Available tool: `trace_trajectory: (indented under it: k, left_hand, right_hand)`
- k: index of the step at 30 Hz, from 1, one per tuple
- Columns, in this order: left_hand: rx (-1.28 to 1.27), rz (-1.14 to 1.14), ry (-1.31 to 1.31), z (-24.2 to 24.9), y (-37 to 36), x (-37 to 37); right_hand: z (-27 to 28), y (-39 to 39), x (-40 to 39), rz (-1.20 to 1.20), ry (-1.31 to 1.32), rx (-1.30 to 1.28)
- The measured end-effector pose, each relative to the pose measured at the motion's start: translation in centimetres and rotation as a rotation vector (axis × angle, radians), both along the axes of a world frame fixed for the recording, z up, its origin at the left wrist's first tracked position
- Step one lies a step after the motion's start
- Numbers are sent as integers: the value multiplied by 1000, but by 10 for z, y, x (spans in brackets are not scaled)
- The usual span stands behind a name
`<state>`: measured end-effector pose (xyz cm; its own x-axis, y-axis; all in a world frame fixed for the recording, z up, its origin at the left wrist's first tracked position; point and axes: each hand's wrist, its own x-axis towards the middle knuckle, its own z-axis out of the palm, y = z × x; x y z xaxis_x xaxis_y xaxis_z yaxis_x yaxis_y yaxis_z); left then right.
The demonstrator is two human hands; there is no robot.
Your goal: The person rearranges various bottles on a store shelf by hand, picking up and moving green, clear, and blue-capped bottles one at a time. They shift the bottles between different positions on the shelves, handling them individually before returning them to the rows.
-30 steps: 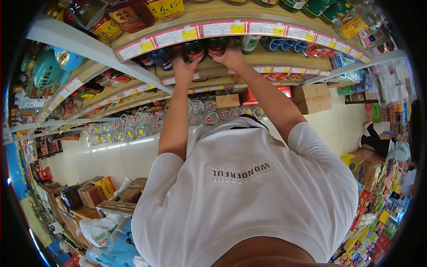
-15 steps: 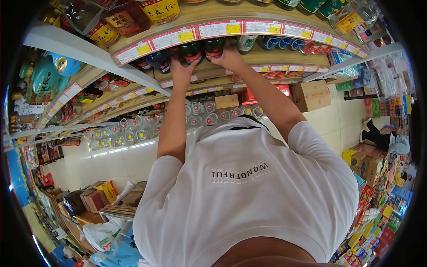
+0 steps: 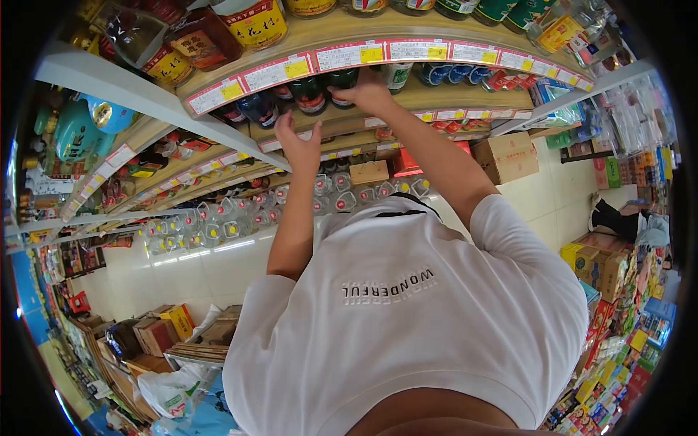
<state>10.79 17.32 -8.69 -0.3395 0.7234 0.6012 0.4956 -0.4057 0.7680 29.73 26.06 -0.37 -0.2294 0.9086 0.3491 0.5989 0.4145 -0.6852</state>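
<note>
On the shelf under the top price rail stand dark bottles with red labels. My right hand point(image 3: 372, 96) is at the dark green bottle point(image 3: 342, 81), its thumb across the front and its other fingers partly hidden beside the bottle. Just left of that is another dark green bottle with a red label point(image 3: 311, 100). My left hand point(image 3: 298, 142) is in front of the shelf edge, thumb and fingers apart, with nothing in it. Nearest to its fingertips is a dark blue bottle point(image 3: 259, 109).
Above runs a price rail point(image 3: 363, 54) under more bottles. A white shelf upright point(image 3: 182, 109) slants on the left. Blue-labelled cans point(image 3: 458, 73) stand to the right. Clear jugs point(image 3: 218, 218) and a cardboard box point(image 3: 507, 157) are on the floor below.
My left hand has come off the bottles, moving back and down with its fingers opening. My right hand stays at its bottle, and the bottle tops show a little more.
</note>
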Motion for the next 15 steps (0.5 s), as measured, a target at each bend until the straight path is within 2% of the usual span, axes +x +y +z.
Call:
trace_trajectory:
  k: [4,7,11,15]
  left_hand:
    - [-116,84,52,3,-8,-15]
    - [-172,258,-12,6,-6,-34]
    - [-46,365,100,2,16,-52]
    - [-238,485,140,23,29,-50]
  right_hand:
    - [-2,-1,-2,-45,30,-19]
    - [-13,4,-2,-56,14,1]
    - [-19,7,-2,-68,19,-35]
    - [-14,4,-2,-80,-1,-38]
